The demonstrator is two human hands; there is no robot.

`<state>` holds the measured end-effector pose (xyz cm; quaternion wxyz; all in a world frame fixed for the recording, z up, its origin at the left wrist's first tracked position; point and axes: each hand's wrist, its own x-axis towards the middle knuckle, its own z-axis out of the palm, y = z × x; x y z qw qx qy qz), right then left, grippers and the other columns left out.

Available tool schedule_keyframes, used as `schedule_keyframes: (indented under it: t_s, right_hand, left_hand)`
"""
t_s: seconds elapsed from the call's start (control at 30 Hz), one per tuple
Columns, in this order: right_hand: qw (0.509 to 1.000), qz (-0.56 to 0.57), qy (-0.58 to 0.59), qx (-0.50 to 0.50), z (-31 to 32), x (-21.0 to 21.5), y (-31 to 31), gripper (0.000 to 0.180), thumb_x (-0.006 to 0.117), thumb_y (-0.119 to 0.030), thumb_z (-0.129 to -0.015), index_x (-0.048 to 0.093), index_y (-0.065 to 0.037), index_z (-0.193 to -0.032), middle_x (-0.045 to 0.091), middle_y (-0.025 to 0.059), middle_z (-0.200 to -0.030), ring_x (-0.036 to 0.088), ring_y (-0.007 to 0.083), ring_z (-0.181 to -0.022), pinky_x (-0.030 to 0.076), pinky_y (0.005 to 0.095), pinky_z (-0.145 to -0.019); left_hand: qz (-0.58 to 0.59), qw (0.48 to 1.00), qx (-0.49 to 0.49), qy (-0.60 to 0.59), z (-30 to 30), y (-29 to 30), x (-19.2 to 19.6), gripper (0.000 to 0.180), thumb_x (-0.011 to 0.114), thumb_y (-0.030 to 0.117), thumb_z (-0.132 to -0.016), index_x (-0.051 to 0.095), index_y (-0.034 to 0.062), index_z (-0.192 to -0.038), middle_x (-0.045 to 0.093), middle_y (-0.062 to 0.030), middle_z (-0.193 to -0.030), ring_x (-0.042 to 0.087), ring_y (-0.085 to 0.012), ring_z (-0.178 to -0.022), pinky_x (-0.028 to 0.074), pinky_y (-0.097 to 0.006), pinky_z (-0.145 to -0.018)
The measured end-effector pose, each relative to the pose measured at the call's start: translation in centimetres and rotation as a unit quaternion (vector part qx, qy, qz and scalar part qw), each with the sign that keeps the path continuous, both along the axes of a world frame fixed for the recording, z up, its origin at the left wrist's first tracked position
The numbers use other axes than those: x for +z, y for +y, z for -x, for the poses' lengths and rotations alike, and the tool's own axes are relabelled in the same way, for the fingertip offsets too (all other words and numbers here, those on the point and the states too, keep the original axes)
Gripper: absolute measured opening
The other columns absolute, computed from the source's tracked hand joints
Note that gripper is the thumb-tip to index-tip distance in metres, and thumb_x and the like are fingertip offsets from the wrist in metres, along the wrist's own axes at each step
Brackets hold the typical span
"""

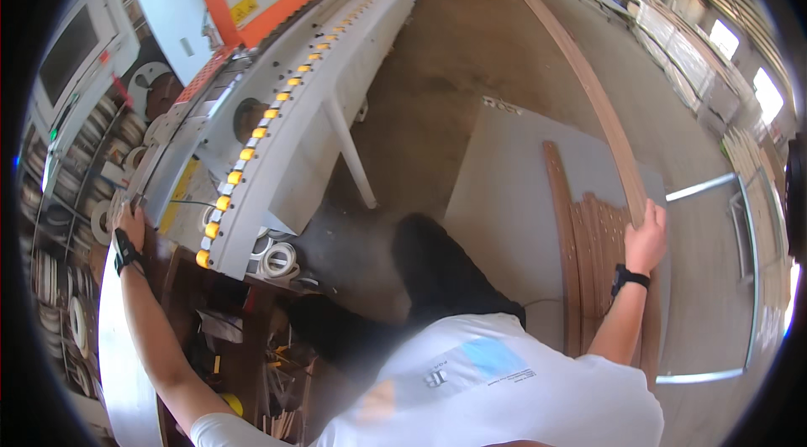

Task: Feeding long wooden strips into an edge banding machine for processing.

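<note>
- Under the right hand [646, 237], fingers curl shut around a long wooden strip [588, 86] running far ahead.
- Thin and whippy, likely light; better gripped nearer mid-length.
- Left hand [130, 220] rests flat-fingered on the edge-banding machine [286, 136], gripping nothing.

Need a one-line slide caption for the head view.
Right hand grips a long brown wooden strip above stacked strips on a grey cart; left hand rests at the white edge-banding machine.

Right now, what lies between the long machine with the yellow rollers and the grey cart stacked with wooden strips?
In the head view, bare brown floor separates the machine from the cart. One white leg of the machine slants across it, and lower down the person's dark trouser leg crosses it.
</note>
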<state>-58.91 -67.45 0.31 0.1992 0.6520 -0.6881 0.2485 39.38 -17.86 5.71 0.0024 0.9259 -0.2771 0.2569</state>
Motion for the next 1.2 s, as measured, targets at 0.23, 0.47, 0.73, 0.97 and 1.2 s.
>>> schedule_keyframes:
  t_s: [0.23,0.47,0.73,0.97,1.2]
  right_hand:
    - [0.995,0.069,0.031,0.068,-0.4,5.5,1.1,0.079,0.083,0.004,-0.076,0.061,-0.017,-0.148,0.061,0.0067,-0.140,0.063,0.0331,-0.126,0.055,0.0428,-0.101]
    - [0.987,0.116,0.058,0.096,0.6,7.3,1.2,0.090,0.082,0.009,-0.070,0.059,-0.020,-0.152,0.062,0.0060,-0.138,0.061,0.0316,-0.126,0.054,0.0438,-0.103]
    - [0.966,0.159,0.089,0.183,2.8,7.1,1.6,0.085,0.079,0.010,-0.071,0.061,-0.017,-0.150,0.065,0.0066,-0.132,0.062,0.0310,-0.123,0.054,0.0428,-0.100]
    - [0.945,0.251,0.169,0.124,8.1,5.7,2.1,0.067,0.079,0.001,-0.076,0.068,-0.016,-0.140,0.067,0.0046,-0.135,0.065,0.0296,-0.123,0.053,0.0469,-0.102]
    - [0.909,0.343,0.235,0.046,17.1,5.8,4.2,0.031,0.065,-0.015,-0.103,0.073,-0.016,-0.133,0.074,-0.0004,-0.130,0.068,0.0254,-0.120,0.053,0.0436,-0.107]
  left_hand:
    - [0.033,0.994,0.072,0.071,5.6,-1.6,1.8,0.054,0.049,0.039,-0.102,0.058,0.0062,-0.144,0.067,-0.0247,-0.137,0.061,-0.0434,-0.130,0.049,-0.054,-0.109]
    - [0.027,0.995,0.085,0.049,8.8,-2.8,3.2,0.052,0.052,0.039,-0.101,0.060,0.0069,-0.141,0.068,-0.0184,-0.139,0.061,-0.0400,-0.132,0.049,-0.053,-0.109]
    - [-0.009,0.989,0.120,0.083,11.0,-3.2,5.3,0.049,0.059,0.038,-0.099,0.062,0.0091,-0.139,0.069,-0.0170,-0.138,0.060,-0.0365,-0.134,0.046,-0.051,-0.112]
    - [0.079,0.977,-0.114,-0.165,17.5,-11.4,8.0,0.057,0.071,0.031,-0.094,0.058,0.0131,-0.147,0.065,-0.0113,-0.144,0.055,-0.0311,-0.139,0.041,-0.047,-0.119]
    - [0.077,0.882,-0.452,-0.109,34.5,-27.4,11.5,0.087,0.081,0.039,-0.089,0.043,0.0138,-0.162,0.047,-0.0097,-0.165,0.040,-0.0304,-0.154,0.032,-0.047,-0.129]
